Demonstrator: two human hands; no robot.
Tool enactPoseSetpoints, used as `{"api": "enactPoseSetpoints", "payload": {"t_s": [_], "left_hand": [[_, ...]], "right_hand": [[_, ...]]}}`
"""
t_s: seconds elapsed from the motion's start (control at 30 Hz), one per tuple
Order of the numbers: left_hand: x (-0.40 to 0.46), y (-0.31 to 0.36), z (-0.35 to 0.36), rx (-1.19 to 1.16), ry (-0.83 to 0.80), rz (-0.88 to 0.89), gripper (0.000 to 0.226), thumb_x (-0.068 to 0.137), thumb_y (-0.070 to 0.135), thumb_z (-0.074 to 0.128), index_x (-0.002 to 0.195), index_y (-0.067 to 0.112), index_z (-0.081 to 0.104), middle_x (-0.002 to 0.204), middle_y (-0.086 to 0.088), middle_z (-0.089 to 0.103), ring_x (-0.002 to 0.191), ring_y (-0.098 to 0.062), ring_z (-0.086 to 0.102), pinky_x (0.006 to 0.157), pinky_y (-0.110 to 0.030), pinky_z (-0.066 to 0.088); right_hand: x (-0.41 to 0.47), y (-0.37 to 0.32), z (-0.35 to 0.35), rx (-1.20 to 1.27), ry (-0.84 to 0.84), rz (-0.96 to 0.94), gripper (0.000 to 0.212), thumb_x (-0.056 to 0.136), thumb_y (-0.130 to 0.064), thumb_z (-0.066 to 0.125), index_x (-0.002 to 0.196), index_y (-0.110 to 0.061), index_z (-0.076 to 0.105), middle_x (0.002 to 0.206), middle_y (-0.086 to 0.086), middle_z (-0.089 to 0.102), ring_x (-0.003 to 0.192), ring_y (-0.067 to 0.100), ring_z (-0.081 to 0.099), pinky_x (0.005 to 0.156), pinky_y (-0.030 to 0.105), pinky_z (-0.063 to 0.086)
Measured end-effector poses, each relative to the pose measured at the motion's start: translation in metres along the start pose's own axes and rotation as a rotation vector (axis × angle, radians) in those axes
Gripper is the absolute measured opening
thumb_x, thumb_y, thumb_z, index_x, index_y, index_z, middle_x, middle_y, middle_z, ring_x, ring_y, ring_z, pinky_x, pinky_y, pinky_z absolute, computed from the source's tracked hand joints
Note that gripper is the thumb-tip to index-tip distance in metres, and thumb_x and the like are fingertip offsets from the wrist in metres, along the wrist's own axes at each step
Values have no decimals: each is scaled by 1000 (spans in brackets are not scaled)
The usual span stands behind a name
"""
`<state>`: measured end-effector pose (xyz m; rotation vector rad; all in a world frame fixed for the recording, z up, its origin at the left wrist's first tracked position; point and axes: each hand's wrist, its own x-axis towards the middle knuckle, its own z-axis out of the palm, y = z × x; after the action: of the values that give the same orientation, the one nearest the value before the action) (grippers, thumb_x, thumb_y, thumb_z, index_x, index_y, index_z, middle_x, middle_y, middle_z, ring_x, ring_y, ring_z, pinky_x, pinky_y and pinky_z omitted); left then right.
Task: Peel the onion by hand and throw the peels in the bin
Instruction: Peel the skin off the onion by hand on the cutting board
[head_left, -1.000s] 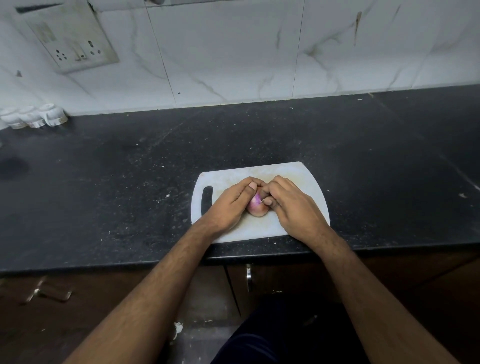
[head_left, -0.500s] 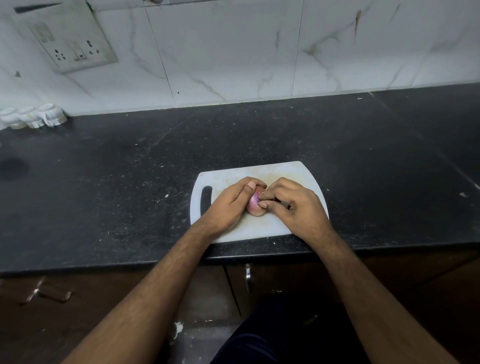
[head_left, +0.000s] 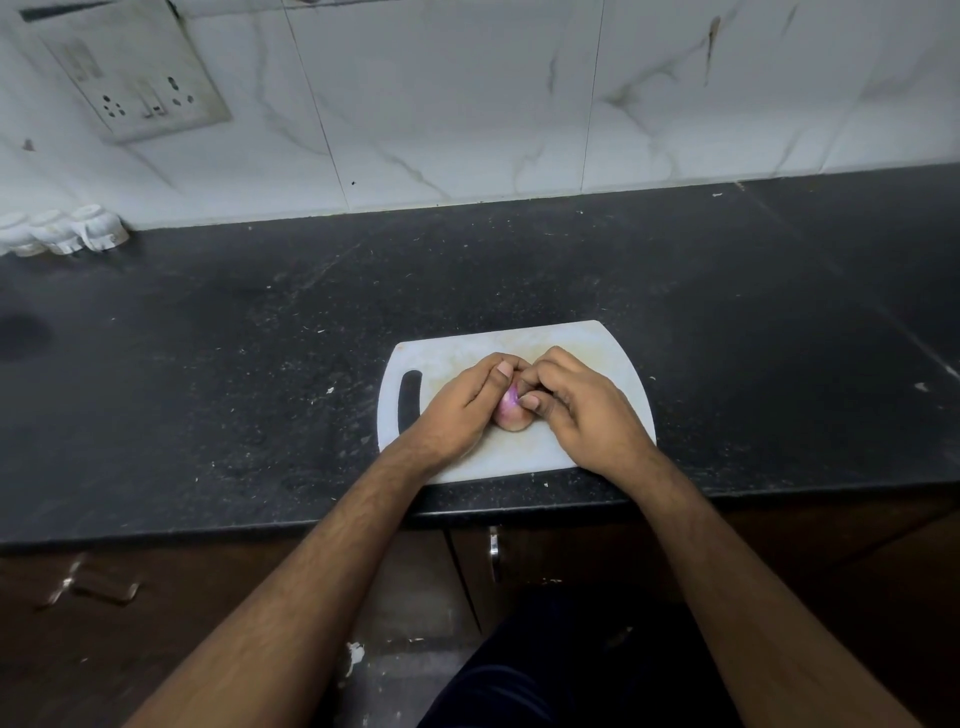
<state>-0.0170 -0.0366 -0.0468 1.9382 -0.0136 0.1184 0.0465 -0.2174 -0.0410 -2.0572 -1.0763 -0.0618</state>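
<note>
Gripping the onion on the board

Sitting on a white cutting board (head_left: 519, 452) at the near edge of the dark worktop (head_left: 208, 364), the onion (head_left: 510, 410) is showing pink between both hands. Left hand (head_left: 462, 405) is cupping its left side, fingers curled over it; right hand (head_left: 582, 410) is pinching at its top with curled fingers.

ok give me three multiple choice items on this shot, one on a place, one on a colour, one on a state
1. Where is the onion?
A. on the cutting board
B. in a bowl
C. on the floor

2. What colour is the counter?
A. white
B. black
C. green

3. What are the hands doing?
A. both resting flat
B. one holds a knife
C. both grip the onion

Answers:
1 A, it sits on the white board.
2 B, a dark speckled top.
3 C, the left hand and right hand curl their fingers round it.
</note>
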Motion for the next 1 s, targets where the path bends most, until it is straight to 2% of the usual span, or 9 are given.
{"api": "enactPoseSetpoints", "payload": {"t_s": [0.13,0.33,0.4,0.47,0.53,0.7,0.83,0.9,1.0], "left_hand": [[1,-1,-1,-25,-14,7,41,112,38,35,128,14,64,121,-4,73,119,-19,67,112,-40,49],[2,-2,-2,-33,-5,2,37,117,27,34,129,11,64,123,-4,73,118,-13,67,105,-23,49],[1,-2,-3,-48,4,4,37,116,25,34,129,9,65,123,-4,73,119,-13,67,104,-21,49],[0,-2,-3,-55,9,-3,37,116,25,35,129,9,65,123,-4,73,118,-13,67,104,-22,50],[0,-1,-3,-54,15,-16,36,116,26,36,129,10,66,123,-2,73,118,-12,67,104,-23,50],[-1,0,-4,-44,23,-23,36,116,27,36,130,13,66,124,-1,73,117,-11,67,104,-23,51],[0,-2,-4,-58,28,-23,35,116,27,37,130,12,67,124,0,73,118,-11,68,105,-24,51],[0,-3,-3,-52,30,-20,35,116,27,38,130,12,67,126,-1,72,119,-11,67,104,-22,51],[0,-3,-4,-39,27,-10,34,116,26,39,130,12,67,125,-1,73,119,-11,67,104,-24,51]], "right_hand": [[3,4,-1,115,-52,31,16,100,-21,61,98,-36,64,101,-19,57,88,7,60,77,40,54],[4,7,-3,239,-93,77,16,101,-15,61,95,-29,67,96,-18,56,78,1,57,71,30,48],[3,7,-5,324,-93,100,15,103,-14,59,96,-24,67,96,-16,55,76,0,57,67,29,51],[3,6,-7,363,-51,102,13,103,-10,58,97,-17,67,96,-11,56,77,1,58,67,22,51],[3,6,-9,351,22,121,12,102,-8,59,97,-17,66,96,-8,59,85,0,60,68,14,49],[1,7,-8,372,130,228,8,99,-14,64,100,-19,70,102,-9,67,94,9,66,56,25,57],[0,6,-6,361,164,243,15,100,-13,63,111,-17,74,104,-12,71,90,6,68,57,19,54],[-1,5,-6,352,176,254,17,101,-17,63,114,-17,73,98,-16,72,85,3,68,60,14,52],[-2,1,-7,349,190,219,10,99,-19,67,108,-16,72,91,-20,70,81,1,66,66,11,51]]}}
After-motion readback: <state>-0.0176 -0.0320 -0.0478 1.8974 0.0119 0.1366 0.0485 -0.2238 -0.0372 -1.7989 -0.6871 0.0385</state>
